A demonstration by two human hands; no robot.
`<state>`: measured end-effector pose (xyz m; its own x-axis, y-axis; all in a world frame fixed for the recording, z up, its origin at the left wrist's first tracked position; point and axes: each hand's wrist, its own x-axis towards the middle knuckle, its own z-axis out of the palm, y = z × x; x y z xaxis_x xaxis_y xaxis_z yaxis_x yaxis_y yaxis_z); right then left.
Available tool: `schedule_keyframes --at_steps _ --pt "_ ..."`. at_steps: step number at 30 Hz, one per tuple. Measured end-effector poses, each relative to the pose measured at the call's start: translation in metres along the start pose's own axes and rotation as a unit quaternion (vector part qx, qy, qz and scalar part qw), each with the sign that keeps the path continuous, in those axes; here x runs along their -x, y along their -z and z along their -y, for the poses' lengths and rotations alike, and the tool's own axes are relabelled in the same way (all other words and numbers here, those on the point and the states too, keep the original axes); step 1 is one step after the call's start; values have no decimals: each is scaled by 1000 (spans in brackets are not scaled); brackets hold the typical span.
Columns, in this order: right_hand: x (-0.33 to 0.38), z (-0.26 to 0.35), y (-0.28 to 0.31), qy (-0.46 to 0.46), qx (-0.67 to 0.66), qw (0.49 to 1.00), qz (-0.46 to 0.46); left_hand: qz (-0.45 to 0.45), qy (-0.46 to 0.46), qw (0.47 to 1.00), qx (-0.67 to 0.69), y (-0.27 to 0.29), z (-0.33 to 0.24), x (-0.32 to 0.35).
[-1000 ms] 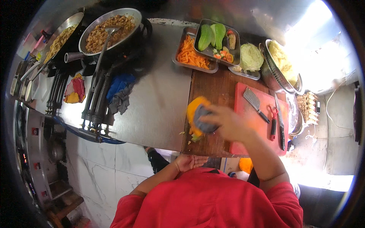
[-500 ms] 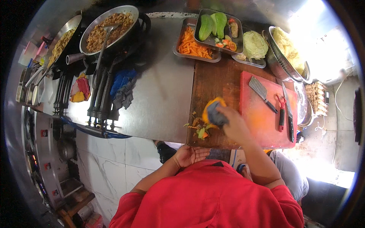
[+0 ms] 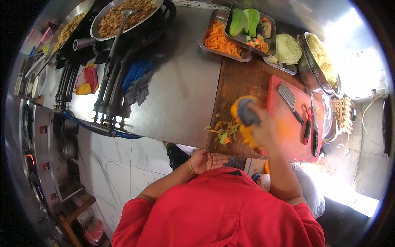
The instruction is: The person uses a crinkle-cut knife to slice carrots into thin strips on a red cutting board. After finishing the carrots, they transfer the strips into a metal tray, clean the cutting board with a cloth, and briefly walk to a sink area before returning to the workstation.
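Note:
My right hand (image 3: 263,125), slightly blurred, is closed round a grey and yellow cloth (image 3: 248,113) on the brown wooden board (image 3: 238,84). Part of the yellow cloth trails toward the near edge. Left of the cloth lies a small heap of vegetable scraps (image 3: 224,133), green, orange and brown. Just below the board's near edge my left hand (image 3: 207,161) is open, palm up, with nothing in it. To the right, a red cutting board (image 3: 284,142) carries a crinkle cutter (image 3: 287,98), a red-and-black peeler (image 3: 307,127) and a long knife (image 3: 315,138).
Trays of carrot strips (image 3: 222,39) and green vegetables (image 3: 245,22) stand at the back, beside a cut cabbage (image 3: 288,49) and a noodle-filled colander (image 3: 321,61). A pan of cooked food (image 3: 119,20) sits on the left burner, its handle reaching over the steel counter (image 3: 181,82).
The view has shifted, so the board appears farther right. My right hand has moved the cloth away from the scraps, and its yellow part has spread out. My left hand stays at the edge.

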<state>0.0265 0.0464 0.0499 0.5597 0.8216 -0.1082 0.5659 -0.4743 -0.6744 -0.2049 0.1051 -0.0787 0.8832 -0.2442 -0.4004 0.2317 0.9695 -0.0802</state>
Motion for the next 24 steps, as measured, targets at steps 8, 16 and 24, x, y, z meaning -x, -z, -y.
schedule_keyframes --at_steps 8,16,24 --pt "-37 -8 -24 11 165 985 41 0 0 1000 10 4 0 -3" --pt "-21 16 -11 5 -28 993 110 -19 -13 1000 -3 4 3 -5" --pt "-62 71 -60 155 175 954 189 42 -16 999 12 15 12 -14"
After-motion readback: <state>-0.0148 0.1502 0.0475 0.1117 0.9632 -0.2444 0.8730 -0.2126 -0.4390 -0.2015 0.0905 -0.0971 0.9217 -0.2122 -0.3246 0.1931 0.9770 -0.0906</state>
